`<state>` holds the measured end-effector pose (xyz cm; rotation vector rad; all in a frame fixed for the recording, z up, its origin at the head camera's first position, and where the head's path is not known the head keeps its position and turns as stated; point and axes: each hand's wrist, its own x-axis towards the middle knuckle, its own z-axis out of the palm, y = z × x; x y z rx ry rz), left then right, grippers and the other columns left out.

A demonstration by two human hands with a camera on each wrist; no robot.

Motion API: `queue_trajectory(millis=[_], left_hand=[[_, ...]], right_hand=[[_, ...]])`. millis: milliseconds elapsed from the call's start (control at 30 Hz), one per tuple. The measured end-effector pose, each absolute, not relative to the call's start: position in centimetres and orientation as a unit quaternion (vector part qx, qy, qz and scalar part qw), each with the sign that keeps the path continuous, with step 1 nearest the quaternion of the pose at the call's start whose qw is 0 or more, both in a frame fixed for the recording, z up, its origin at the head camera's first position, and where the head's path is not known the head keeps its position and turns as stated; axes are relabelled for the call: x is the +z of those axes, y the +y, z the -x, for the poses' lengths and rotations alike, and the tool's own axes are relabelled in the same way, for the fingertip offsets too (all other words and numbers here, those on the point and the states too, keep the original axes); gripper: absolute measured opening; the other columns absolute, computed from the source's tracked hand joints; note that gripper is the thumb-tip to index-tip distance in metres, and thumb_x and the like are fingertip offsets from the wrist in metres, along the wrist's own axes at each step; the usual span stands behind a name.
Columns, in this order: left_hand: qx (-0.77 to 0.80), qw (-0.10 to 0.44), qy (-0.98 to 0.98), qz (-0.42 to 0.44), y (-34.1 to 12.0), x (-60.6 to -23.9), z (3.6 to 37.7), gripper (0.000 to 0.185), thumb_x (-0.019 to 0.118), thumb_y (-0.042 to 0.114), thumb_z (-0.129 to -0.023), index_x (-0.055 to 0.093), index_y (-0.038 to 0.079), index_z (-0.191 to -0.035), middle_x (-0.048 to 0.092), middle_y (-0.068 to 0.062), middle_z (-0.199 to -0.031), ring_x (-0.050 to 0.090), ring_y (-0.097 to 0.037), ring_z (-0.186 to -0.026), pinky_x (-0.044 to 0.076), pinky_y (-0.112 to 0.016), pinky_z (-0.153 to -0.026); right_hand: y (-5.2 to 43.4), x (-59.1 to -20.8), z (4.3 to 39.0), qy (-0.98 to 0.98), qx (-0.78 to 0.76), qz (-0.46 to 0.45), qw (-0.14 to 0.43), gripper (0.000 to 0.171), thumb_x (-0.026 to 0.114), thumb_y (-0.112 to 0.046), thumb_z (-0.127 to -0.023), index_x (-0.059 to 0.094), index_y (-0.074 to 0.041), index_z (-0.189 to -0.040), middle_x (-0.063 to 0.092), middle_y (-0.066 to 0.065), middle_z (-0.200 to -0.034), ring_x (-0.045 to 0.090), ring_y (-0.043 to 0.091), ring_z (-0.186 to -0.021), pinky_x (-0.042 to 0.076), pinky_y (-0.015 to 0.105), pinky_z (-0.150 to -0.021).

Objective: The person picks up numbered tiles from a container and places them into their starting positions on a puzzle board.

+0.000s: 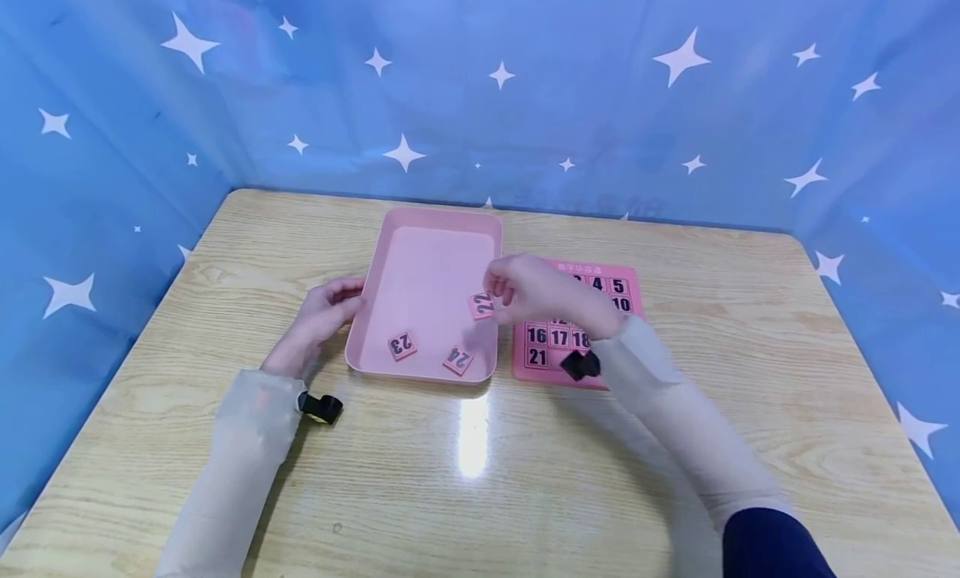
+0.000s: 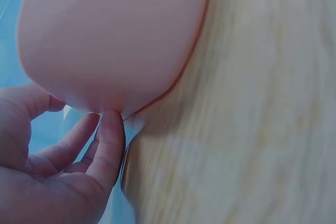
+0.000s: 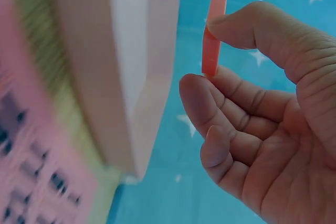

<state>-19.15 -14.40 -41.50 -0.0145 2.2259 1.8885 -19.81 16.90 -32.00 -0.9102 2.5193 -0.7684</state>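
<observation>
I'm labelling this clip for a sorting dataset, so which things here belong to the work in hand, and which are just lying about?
In the work:
- tile 22, pinched by the right hand
- pink tray, touched by the left hand
- tiles 23 and 24 in the tray
- number board, where other tiles sit

Just there:
- wooden table
- blue star backdrop
</observation>
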Motion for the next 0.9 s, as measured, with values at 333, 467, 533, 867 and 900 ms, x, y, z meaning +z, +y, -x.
queue_trajectory(millis=[333,467,533,867,900], left_hand=[[0.621,0.116,0.775,0.017,-14.3,-41.6,19.4,0.043,0.053,0.002,-0.089,0.046,-0.013,-0.128,0.049,-0.033,-0.125,0.054,-0.005,-0.090,0.048,-0.012,-0.078],[0.629,0.118,0.769,0.017,-14.2,-41.4,19.3,0.041,0.051,0.000,-0.090,0.045,-0.015,-0.128,0.049,-0.033,-0.124,0.054,0.000,-0.085,0.047,-0.011,-0.075],[0.631,0.116,0.767,0.018,-14.2,-41.4,19.3,0.040,0.051,-0.001,-0.090,0.046,-0.015,-0.127,0.050,-0.031,-0.121,0.054,0.001,-0.084,0.048,-0.011,-0.074],[0.626,0.115,0.772,0.010,-14.2,-41.5,19.4,0.042,0.052,-0.001,-0.089,0.045,-0.016,-0.128,0.048,-0.035,-0.125,0.053,0.004,-0.084,0.047,-0.011,-0.076],[0.624,0.116,0.772,0.009,-14.1,-41.5,19.4,0.042,0.052,0.000,-0.089,0.044,-0.016,-0.128,0.048,-0.035,-0.125,0.053,0.004,-0.084,0.047,-0.011,-0.076]], right_hand=[[23.3,-34.1,16.8,0.909,-0.258,0.301,0.128,0.019,0.069,-0.001,-0.067,0.060,-0.005,-0.084,0.060,0.000,-0.074,0.059,0.012,-0.069,0.052,0.026,-0.064],[24.9,-34.8,15.7,0.913,-0.261,0.289,0.120,0.020,0.074,-0.003,-0.067,0.061,-0.004,-0.083,0.060,0.001,-0.072,0.059,0.014,-0.068,0.053,0.027,-0.063],[25.5,-35.1,15.2,0.915,-0.260,0.284,0.119,0.021,0.075,-0.004,-0.067,0.060,-0.004,-0.082,0.060,0.001,-0.072,0.058,0.014,-0.067,0.053,0.028,-0.062],[26.7,-36.8,13.3,0.928,-0.245,0.246,0.135,0.018,0.074,-0.003,-0.066,0.061,-0.004,-0.079,0.057,-0.001,-0.069,0.050,0.010,-0.063,0.048,0.024,-0.058],[26.7,-36.8,13.2,0.930,-0.240,0.239,0.139,0.018,0.074,-0.004,-0.066,0.061,-0.005,-0.078,0.057,-0.001,-0.069,0.050,0.010,-0.062,0.048,0.024,-0.057]])
